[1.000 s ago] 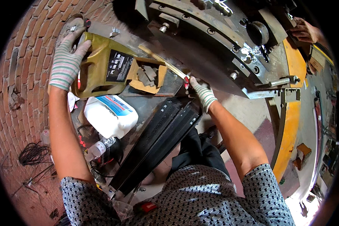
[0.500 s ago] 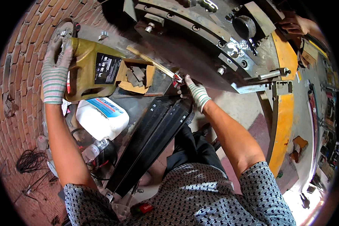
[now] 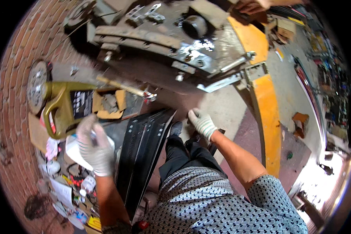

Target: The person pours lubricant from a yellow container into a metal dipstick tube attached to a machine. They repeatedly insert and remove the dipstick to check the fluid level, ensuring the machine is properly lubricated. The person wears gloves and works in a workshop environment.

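Note:
My left hand [image 3: 94,146], in a pale striped work glove, is raised in front of a white plastic jug [image 3: 73,150]. Its fingers and thumb stand apart with nothing between them. An olive-gold oil jug [image 3: 64,107] with a dark label stands just beyond, clear of the hand. My right hand [image 3: 202,123], gloved alike, hovers over the floor to the right of long black metal channels [image 3: 138,152]. Its fingers are curled in, and whatever they may hold is hidden. Pale sticks [image 3: 121,85] with a red-and-silver bundle [image 3: 149,96] at one end lie beyond both hands.
An open cardboard box [image 3: 101,114] with metal blocks sits beside the oil jug. Ahead is a machine with a curved metal bar [image 3: 138,41] and a yellow frame [image 3: 267,121]. Another person's hand [image 3: 251,6] is at the top right. Small clutter covers the lower left.
My left hand has let go of the oil jug and come back toward me. My right hand has left the red-and-silver bundle and moved nearer. The view has swung to the right.

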Tool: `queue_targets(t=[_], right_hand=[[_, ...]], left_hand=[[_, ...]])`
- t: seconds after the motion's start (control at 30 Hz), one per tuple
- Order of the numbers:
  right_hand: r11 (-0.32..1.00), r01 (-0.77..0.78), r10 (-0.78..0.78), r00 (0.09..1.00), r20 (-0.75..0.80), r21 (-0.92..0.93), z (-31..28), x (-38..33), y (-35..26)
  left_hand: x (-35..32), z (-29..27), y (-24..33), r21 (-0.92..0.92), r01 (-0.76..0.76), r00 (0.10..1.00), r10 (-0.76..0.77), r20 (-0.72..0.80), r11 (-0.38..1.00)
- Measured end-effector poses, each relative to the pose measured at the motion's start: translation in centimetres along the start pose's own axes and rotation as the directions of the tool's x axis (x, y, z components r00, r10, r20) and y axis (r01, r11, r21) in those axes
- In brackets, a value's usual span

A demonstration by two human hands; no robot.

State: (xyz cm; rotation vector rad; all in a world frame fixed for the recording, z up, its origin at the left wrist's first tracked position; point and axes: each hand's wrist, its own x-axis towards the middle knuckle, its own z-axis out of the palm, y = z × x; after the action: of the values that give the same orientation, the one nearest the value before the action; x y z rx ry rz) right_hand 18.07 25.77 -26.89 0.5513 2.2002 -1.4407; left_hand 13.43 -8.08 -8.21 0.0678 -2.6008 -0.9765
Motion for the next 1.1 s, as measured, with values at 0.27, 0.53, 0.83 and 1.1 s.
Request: queue_targets(t=[0.27, 0.53, 0.83, 1.1], right_hand=[[0.939, 0.012, -0.084, 0.977, -0.195, -0.344, -11.4, -11.7, -4.0], [0.955, 0.109, -0.263, 0.738, -0.622, -0.275, -20.1, -14.0, -3.8], [0.904, 0.283, -0.421, 0.719, -0.552, -0.321, -21.5, -13.9, -1.1], [0.895, 0.261, -0.427, 0.736, -0.526, -0.362, -23.2, -11.7, -1.7]], left_hand=[[-8.8, 7.4, 0.6, 0.042, -0.061, 0.957, 0.047, 0.286, 0.997], [-8.9, 10.3, 0.4, 0.190, -0.189, 0.953, 0.133, 0.271, 0.964], [-9.4, 11.4, -0.1, 0.323, -0.209, 0.960, 0.130, 0.249, 0.923], [-9.7, 12.1, 0.1, 0.399, -0.191, 0.970, 0.111, 0.214, 0.897]])
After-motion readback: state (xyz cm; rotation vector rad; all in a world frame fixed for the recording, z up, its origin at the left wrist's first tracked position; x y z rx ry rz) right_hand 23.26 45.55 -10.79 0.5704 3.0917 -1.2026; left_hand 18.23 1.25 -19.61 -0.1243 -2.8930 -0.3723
